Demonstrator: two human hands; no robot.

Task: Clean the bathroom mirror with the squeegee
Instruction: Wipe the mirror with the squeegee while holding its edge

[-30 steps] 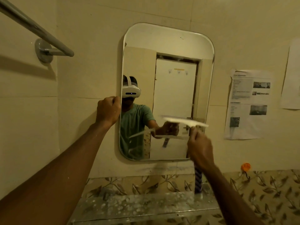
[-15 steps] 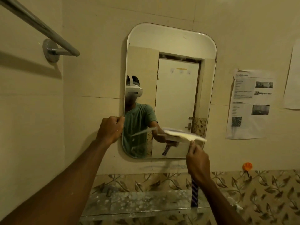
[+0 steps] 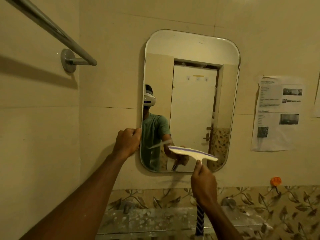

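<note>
A rounded rectangular mirror (image 3: 194,54) hangs on the cream tiled wall. My right hand (image 3: 203,185) is closed on the handle of a white squeegee (image 3: 192,153) with a purple rubber strip. Its blade lies tilted across the lower part of the glass, higher at the left. The striped lower end of the handle sticks out below my wrist. My left hand (image 3: 128,142) is curled around the mirror's lower left edge. The glass reflects a person in a green shirt with a headset and a white door.
A chrome towel bar (image 3: 52,30) juts from the wall at upper left. Printed paper sheets (image 3: 277,115) are stuck to the wall right of the mirror. An orange hook (image 3: 275,181) sits above leaf-patterned tiles. A speckled glass shelf (image 3: 155,220) runs below the mirror.
The squeegee and my right hand have slid down the mirror from its middle to its lower part. My left hand has moved down along the mirror's left edge.
</note>
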